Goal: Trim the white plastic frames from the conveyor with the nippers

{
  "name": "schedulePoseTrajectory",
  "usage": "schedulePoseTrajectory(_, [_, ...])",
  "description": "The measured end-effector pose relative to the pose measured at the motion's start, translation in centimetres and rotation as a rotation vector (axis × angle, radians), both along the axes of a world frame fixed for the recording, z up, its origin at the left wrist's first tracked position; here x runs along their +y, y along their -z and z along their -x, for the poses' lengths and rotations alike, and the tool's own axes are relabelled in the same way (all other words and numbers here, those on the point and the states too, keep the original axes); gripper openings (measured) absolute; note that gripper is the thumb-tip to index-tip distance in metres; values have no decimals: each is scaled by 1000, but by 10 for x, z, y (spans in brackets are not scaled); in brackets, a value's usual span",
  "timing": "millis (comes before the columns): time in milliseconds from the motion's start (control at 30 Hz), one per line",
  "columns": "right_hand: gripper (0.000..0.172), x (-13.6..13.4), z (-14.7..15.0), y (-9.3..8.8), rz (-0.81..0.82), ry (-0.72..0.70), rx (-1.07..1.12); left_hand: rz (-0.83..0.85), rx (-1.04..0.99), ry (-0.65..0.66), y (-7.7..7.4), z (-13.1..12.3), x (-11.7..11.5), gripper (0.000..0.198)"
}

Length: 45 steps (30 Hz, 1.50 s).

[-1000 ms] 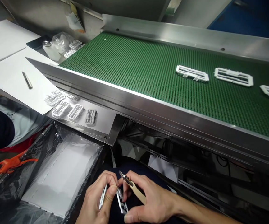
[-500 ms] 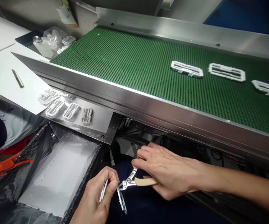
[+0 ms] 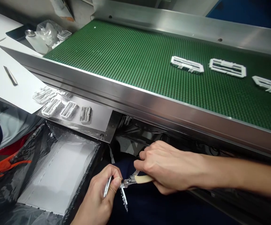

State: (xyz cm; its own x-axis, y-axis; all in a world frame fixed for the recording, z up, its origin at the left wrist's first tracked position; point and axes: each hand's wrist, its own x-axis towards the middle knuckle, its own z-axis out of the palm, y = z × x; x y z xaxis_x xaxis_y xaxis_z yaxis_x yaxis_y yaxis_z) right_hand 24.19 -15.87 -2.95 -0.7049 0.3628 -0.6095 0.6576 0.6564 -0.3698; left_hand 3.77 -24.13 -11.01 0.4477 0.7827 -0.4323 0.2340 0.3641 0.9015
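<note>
Near the bottom centre, my left hand [image 3: 102, 192] pinches white plastic parts. One part [image 3: 124, 198] hangs down just right of the thumb, and another [image 3: 107, 187] shows inside the curled fingers. My right hand [image 3: 166, 167] is wrapped round nippers with cream handles [image 3: 143, 179]. Their metal jaws [image 3: 126, 183] touch the top of the hanging part, beside my left fingertips. Whether the jaws are fully closed is too small to tell.
A green conveyor belt [image 3: 126, 56] with white frames [image 3: 227, 67] runs behind a metal rail [image 3: 149, 100]. More frames [image 3: 68, 110] lie on a metal plate. At left are a plastic-lined box [image 3: 55, 172], orange-handled tool [image 3: 1, 165] and a knife [image 3: 10, 75].
The right hand and nippers have shifted slightly up, and the jaws now sit against the hanging part at a flatter angle. The surroundings have moved a little left and up in view.
</note>
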Motion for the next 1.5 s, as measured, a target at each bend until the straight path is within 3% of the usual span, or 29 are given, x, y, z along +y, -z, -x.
schedulePoseTrajectory(100, [13,-2,-9,9,78,176,26,92,19,-72,3,0,0,31])
schedulePoseTrajectory(233, [13,-13,-23,30,263,639,61,261,-53,-213,7,0,0,33])
schedulePoseTrajectory(333, [22,-22,-28,47,327,825,100,270,-140,-222,13,1,0,37])
schedulePoseTrajectory(533, [21,-35,-34,60,292,901,72,363,-139,-138,28,7,-2,47])
schedulePoseTrajectory(700, [15,-42,-36,59,166,863,154,354,-209,-305,37,5,-4,46])
schedulePoseTrajectory(800, [18,-43,-31,58,139,840,225,360,-290,-261,40,-6,-9,63])
schedulePoseTrajectory(867, [16,-44,-28,58,129,845,246,318,-229,-216,41,-13,-13,67])
schedulePoseTrajectory(967, [16,-44,-25,58,131,858,264,287,-136,-227,41,-16,-14,52])
schedulePoseTrajectory(1233, [11,-42,-27,59,135,867,293,669,-608,-414,38,0,1,43])
schedulePoseTrajectory(1500, [13,-45,-29,62,133,854,314,750,-698,-509,27,-7,1,34])
